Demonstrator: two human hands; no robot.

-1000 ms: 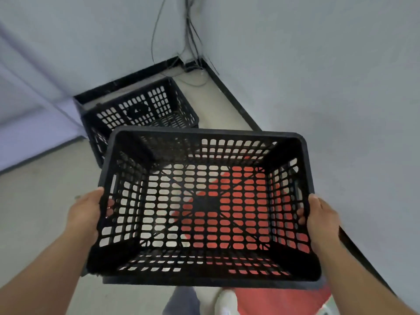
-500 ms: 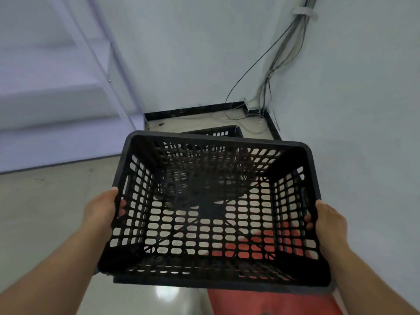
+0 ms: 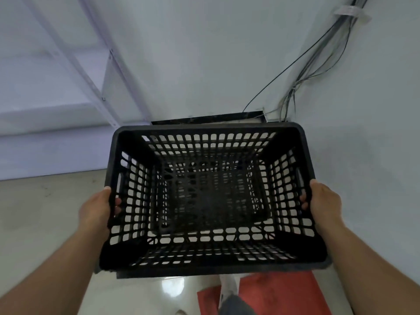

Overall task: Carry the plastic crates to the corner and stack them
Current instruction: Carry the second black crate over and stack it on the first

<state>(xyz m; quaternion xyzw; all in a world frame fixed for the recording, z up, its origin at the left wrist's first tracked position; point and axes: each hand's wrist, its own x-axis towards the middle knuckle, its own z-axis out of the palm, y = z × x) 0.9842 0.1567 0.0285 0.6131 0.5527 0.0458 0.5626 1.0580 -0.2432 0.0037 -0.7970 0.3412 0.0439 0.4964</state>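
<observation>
Black plastic crate (image 3: 211, 196) sits between your hands: left hand (image 3: 95, 209) and right hand (image 3: 325, 202) fingers curl round its side walls. Glossy pale floor (image 3: 34, 223) and red mat (image 3: 284, 294) lie below your fingers; white corner walls (image 3: 204, 53) and cables (image 3: 318, 60) beyond.

Left hand (image 3: 96, 209) and right hand (image 3: 325, 202) grip opposite sides, forearms extended.

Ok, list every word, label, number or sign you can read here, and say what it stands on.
None can be read.
Black crate, held by the left hand and right hand: no lettering shows.
White tag on the cable bundle: blank or too blurred to tell.
Red mat: no print.
</observation>
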